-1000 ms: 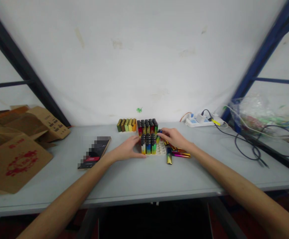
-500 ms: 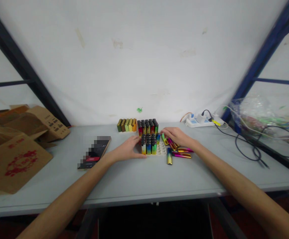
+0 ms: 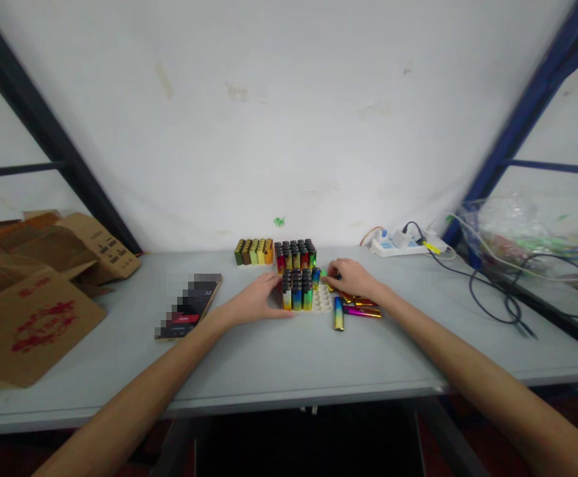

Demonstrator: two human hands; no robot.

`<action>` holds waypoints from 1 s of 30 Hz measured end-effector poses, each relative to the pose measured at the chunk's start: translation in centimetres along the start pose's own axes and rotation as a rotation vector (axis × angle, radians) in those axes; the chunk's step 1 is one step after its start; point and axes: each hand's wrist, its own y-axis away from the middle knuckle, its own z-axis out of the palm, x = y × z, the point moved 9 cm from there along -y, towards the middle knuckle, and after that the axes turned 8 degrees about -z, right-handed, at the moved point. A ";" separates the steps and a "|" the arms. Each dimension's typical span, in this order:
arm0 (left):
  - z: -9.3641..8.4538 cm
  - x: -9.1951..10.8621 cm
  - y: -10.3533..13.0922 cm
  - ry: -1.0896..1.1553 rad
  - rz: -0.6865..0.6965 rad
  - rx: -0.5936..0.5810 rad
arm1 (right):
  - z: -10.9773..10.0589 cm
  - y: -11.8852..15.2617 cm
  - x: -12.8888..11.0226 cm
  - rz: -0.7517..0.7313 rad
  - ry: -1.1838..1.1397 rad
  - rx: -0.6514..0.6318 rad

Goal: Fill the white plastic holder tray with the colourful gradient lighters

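My left hand (image 3: 259,298) rests with thumb and fingers apart round the left side of a white tray (image 3: 323,301), which holds several upright black-topped lighters (image 3: 297,296). The tray's right part shows bare round slots. My right hand (image 3: 351,277) is closed on a lighter (image 3: 329,283) just right of the tray. Beneath and in front of that hand lie loose shiny lighters, among them a magenta one (image 3: 363,311) and a blue-and-gold one (image 3: 339,314). Behind stand a block of black-topped lighters (image 3: 295,255) and a block of yellow-topped ones (image 3: 254,252).
Cardboard boxes (image 3: 35,308) fill the left end of the table (image 3: 279,371). A dark flat, partly pixelated item (image 3: 192,308) lies left of my left hand. At the right are a power strip (image 3: 401,246), black cables (image 3: 500,311) and a clear plastic bag (image 3: 512,225).
My right hand has shifted slightly and curled round a lighter, lifting one end from the loose pile. My left hand has stayed beside the tray.
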 end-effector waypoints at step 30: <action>-0.8 0.9 0.4 -0.017 0.033 0.091 | -4.3 1.1 -1.1 0.096 -0.872 0.499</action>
